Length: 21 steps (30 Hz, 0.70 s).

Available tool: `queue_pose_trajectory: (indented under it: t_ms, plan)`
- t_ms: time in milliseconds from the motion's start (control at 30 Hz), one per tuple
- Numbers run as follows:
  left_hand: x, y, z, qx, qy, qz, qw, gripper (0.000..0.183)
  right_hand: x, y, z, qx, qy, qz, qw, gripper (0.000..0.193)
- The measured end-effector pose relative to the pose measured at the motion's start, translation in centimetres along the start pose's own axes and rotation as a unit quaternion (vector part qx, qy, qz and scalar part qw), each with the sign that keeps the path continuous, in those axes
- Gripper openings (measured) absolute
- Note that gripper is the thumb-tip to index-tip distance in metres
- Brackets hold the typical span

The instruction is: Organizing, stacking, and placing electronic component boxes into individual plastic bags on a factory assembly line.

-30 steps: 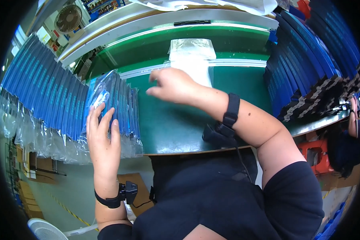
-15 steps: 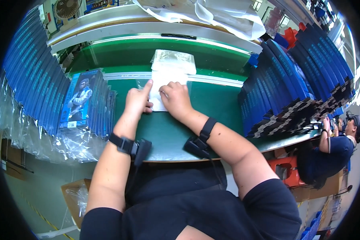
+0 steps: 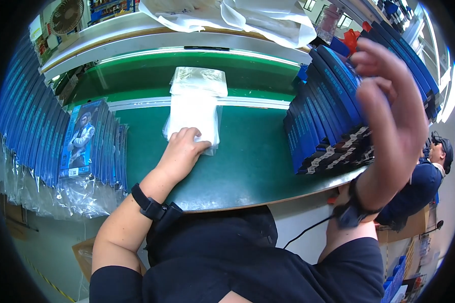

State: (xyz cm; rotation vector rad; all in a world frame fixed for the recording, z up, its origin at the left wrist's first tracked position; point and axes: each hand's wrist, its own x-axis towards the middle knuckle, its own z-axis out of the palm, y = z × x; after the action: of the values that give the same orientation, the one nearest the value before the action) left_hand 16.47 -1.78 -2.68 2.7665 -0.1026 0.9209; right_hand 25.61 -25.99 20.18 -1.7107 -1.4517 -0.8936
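A stack of clear plastic bags (image 3: 194, 108), looking white in the middle, lies on the green work surface. My left hand (image 3: 183, 152) rests on its near end, fingers bent and thumb spread apart from them. My right hand (image 3: 397, 111) is raised at the right, somewhat blurred, in front of the upright blue boxes (image 3: 321, 108). Its fingers and thumb are apart, and nothing shows between them. Whether it touches a box I cannot tell.
Bagged blue boxes (image 3: 81, 139) stand in a long row at the left. A white ledge (image 3: 136, 43) with crumpled white sheeting (image 3: 227, 17) runs along the back. Another person (image 3: 422, 179) is beyond the right end of the table (image 3: 237, 171).
My right hand has left the bags and swung up to the right, toward the blue boxes. My left hand has shifted onto the near end of the bags. The view has moved slightly.
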Motion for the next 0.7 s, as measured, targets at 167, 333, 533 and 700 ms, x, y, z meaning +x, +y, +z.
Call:
queue_pose_trajectory:
  t_ms: [167,333,533,700]
  plan:
    - [-0.5,-0.2,-0.6,-0.103,-0.042,-0.095,0.989,0.020,2.4,9.9,-0.8,-0.111,-0.220,0.233,0.941,0.061]
    - [-0.6,-0.7,-0.9,-0.128,-0.046,-0.085,0.987,0.010,1.9,9.2,-0.8,-0.176,-0.300,0.179,0.920,0.071]
    - [-0.6,0.2,-1.6,-0.031,0.026,-0.058,0.997,0.005,1.9,4.5,-0.9,-0.053,-0.197,0.051,0.978,0.061]
    - [-0.3,0.5,-1.5,-0.070,-0.013,-0.065,0.995,0.008,-0.2,0.2,1.2,0.319,-0.200,0.079,0.923,0.084]
